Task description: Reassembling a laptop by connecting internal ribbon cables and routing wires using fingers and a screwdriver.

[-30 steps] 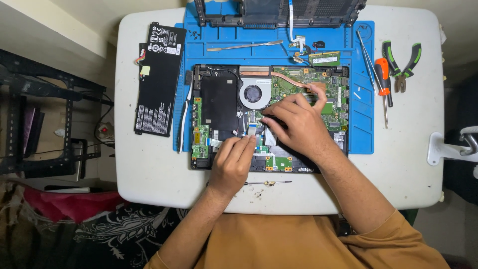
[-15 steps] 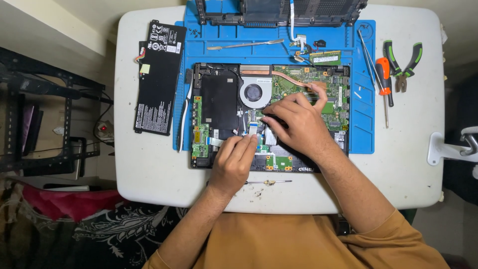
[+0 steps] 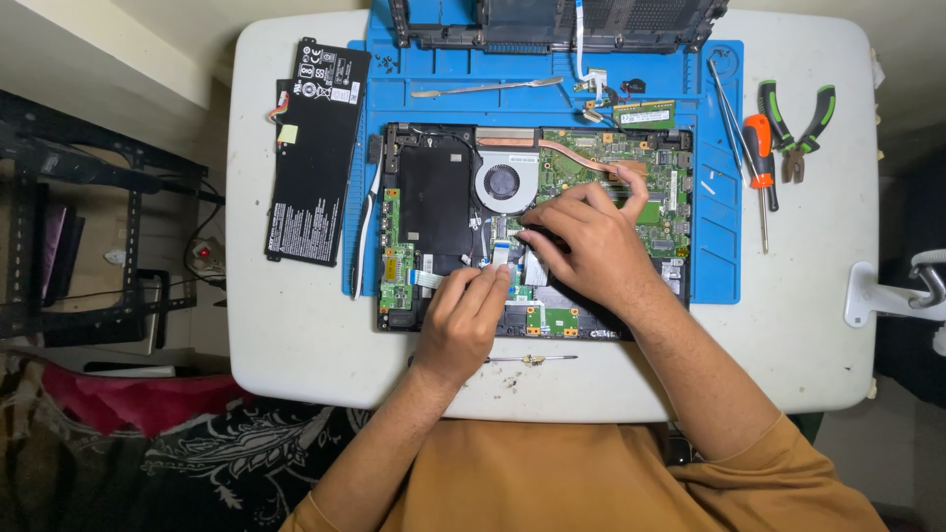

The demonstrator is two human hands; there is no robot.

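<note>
- Ribbon cable (image 3: 505,254): thin, floppy, easily creased; lies mid-board in the opened laptop (image 3: 434,207) on your desk (image 3: 296,345). Grip its stiffened end.
- Left hand (image 3: 463,320): fingertips pinching the cable.
- Right hand (image 3: 591,246): pressing beside it, grasping nothing.

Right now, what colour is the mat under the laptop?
Blue mat, clearest in the head view.
</note>
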